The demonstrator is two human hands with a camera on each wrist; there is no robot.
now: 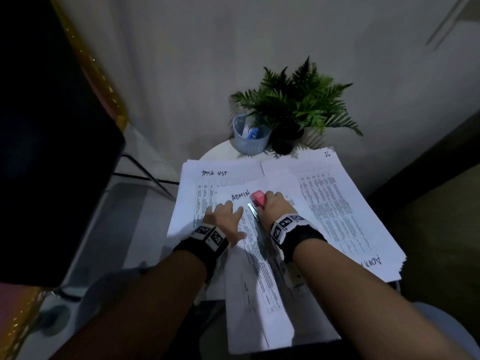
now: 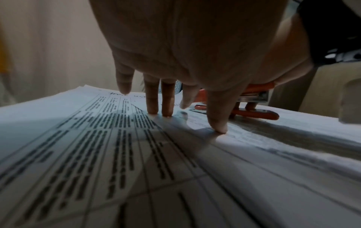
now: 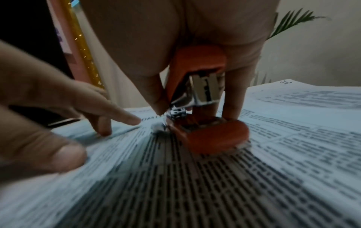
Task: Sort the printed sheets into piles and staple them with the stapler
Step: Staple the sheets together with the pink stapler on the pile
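A red stapler [image 1: 258,199] stands on a printed sheet marked ADMIN [image 1: 249,258] that lies on top of the paper piles. My right hand [image 1: 275,206] grips the stapler [image 3: 201,98] from above, fingers down both its sides. Its red base [image 2: 254,115] rests on the sheet. My left hand [image 1: 226,216] lies just left of it, spread, with straight fingertips [image 2: 168,112] pressing the ADMIN sheet flat. A pile headed TASK LIST [image 1: 205,183] lies under it at the left. Another pile [image 1: 345,211] spreads to the right.
A small round white table [image 1: 220,150] carries the piles. At its back stand a blue mesh cup [image 1: 250,140] and a potted fern [image 1: 296,110]. A large dark object [image 1: 52,139] stands at the left. The ADMIN sheet overhangs the table's near edge.
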